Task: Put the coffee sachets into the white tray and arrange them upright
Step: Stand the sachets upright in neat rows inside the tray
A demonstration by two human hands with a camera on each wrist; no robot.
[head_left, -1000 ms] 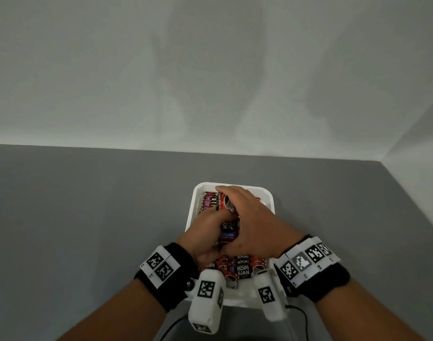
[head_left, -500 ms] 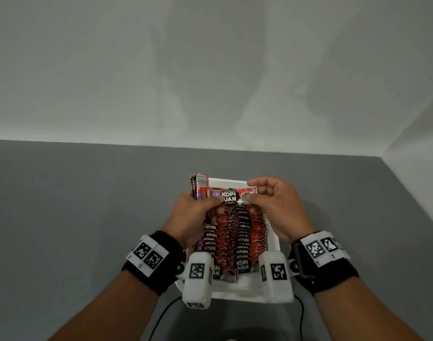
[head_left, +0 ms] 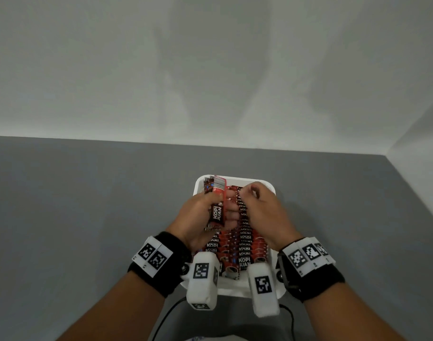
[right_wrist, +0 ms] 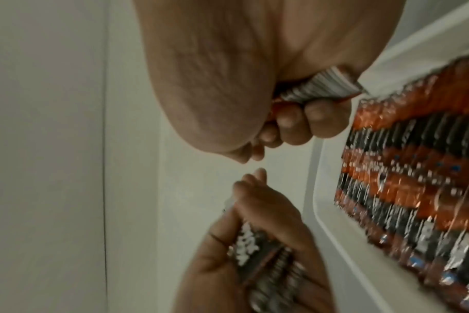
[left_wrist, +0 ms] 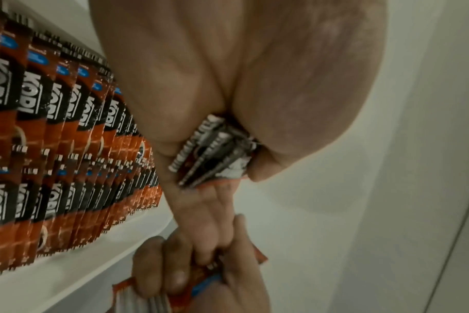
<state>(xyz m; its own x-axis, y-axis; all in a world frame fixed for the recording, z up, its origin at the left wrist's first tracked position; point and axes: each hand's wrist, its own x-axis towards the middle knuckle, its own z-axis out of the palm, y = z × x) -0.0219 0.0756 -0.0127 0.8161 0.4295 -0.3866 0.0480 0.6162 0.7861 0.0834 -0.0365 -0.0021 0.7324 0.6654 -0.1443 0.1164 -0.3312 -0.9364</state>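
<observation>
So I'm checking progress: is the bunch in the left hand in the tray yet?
Not yet. The left hand grips the bunch of sachets above the packed rows in the white tray.

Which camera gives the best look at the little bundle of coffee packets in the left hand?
The head view: the bundle of sachets shows almost whole in the left hand, label readable, above the white tray. The left wrist view shows only the bundle's end edges between palm and fingers; the right wrist view shows it blurred.

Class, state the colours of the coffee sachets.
Coffee sachets: red-orange with black bands and white lettering; clearest in the left wrist view.
</observation>
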